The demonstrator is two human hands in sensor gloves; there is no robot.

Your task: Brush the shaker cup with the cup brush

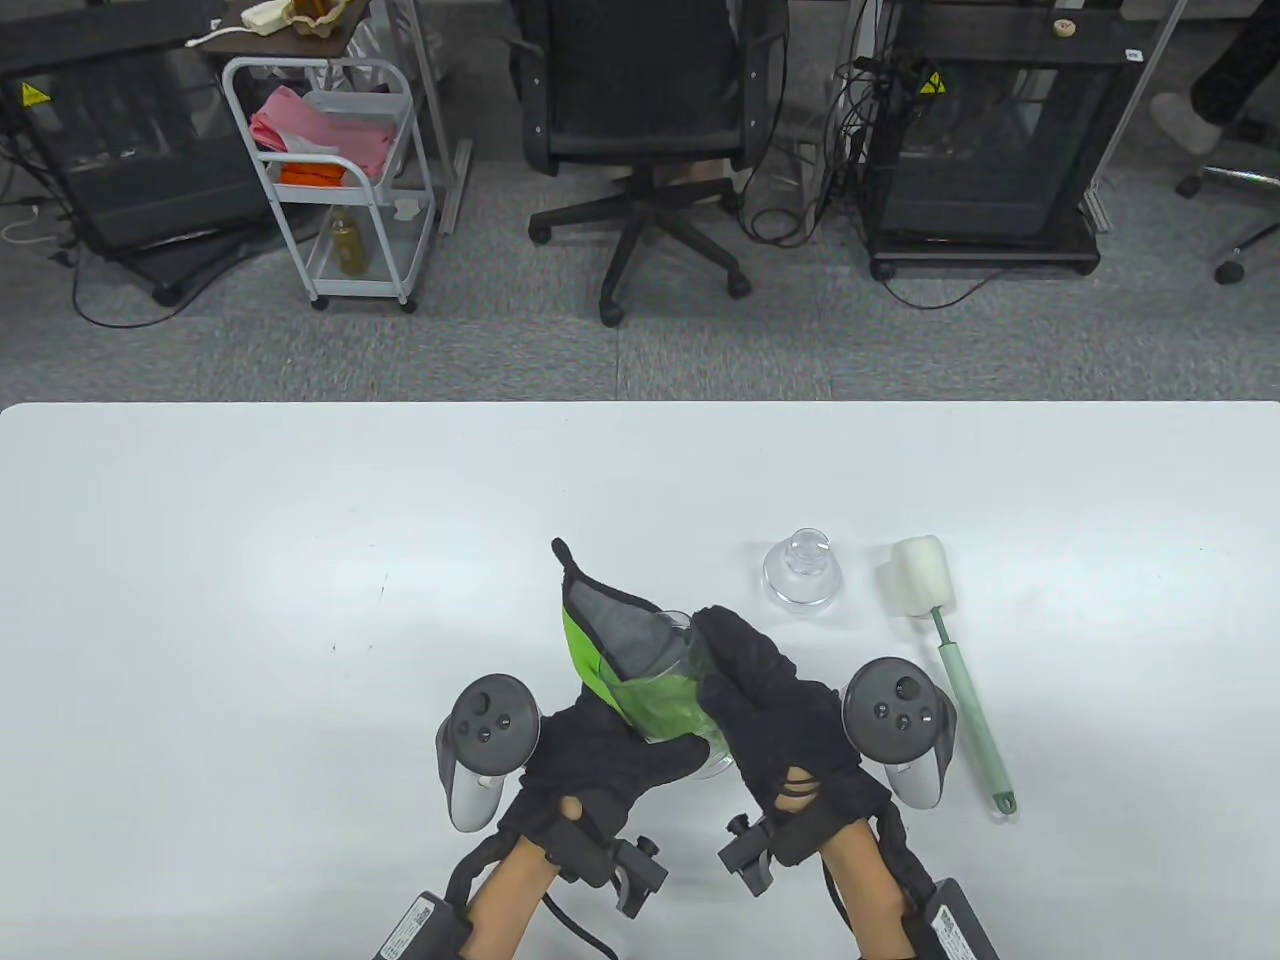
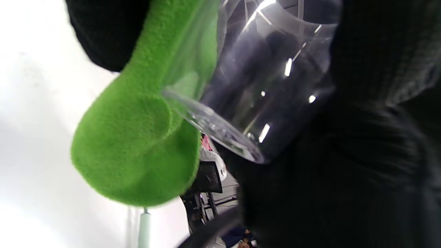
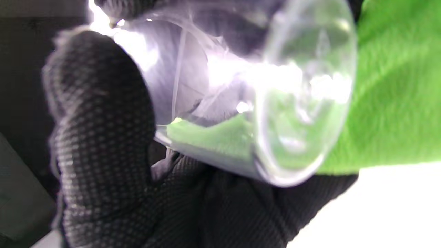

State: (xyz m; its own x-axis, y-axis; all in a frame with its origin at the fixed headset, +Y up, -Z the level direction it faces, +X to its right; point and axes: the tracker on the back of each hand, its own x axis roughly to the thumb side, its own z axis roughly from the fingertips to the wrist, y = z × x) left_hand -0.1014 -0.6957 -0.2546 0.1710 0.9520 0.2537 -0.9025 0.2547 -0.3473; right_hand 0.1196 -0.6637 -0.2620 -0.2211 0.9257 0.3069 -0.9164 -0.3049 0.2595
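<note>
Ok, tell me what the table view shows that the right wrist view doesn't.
Only the table view shows the cup brush lying untouched on the table, the clear lid beside it, and the left hand. Only the right wrist view shows the cup's base close up. Both show the shaker cup, the green cloth and the right hand.

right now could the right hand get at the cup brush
Probably not yet: the right hand grips the shaker cup. The cup brush lies just beside it, path unobstructed once it lets go.

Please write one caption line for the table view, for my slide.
Both gloved hands, left and right, hold a clear plastic shaker cup with a green-grey cloth; the white-sponge, green-handled cup brush lies unused.
</note>
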